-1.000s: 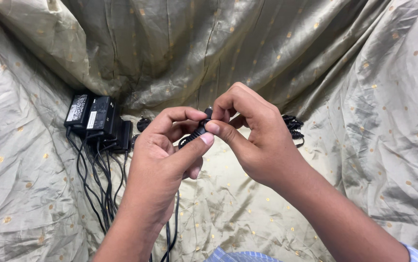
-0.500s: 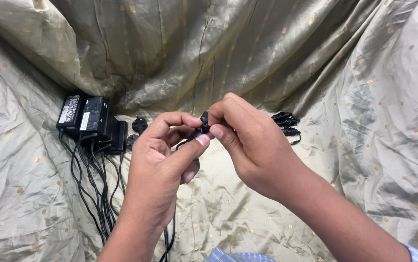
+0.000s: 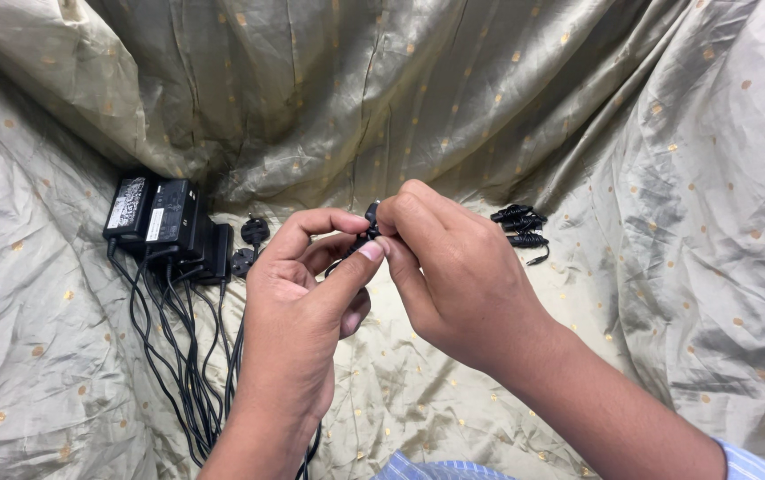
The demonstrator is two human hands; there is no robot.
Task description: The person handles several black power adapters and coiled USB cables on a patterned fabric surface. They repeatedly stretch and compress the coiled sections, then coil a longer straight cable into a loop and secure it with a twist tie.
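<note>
A small black cable plug (image 3: pixel 370 222) is pinched above the cloth, at frame centre, between the fingertips of the left hand (image 3: pixel 298 307) and the right hand (image 3: pixel 453 267), both closed on it. Black power adapters (image 3: pixel 164 222) with trailing cords (image 3: pixel 187 364) lie to the left; coiled black cables (image 3: pixel 520 227) lie to the right on the gold-dotted fabric (image 3: pixel 667 222).

— What covered the surface there?
— A crumpled olive cloth (image 3: pixel 649 178) with gold dots. Black power adapters (image 3: pixel 164 218) and cables (image 3: pixel 178 356) lay left, small bundled cords (image 3: pixel 520 227) right.
</note>
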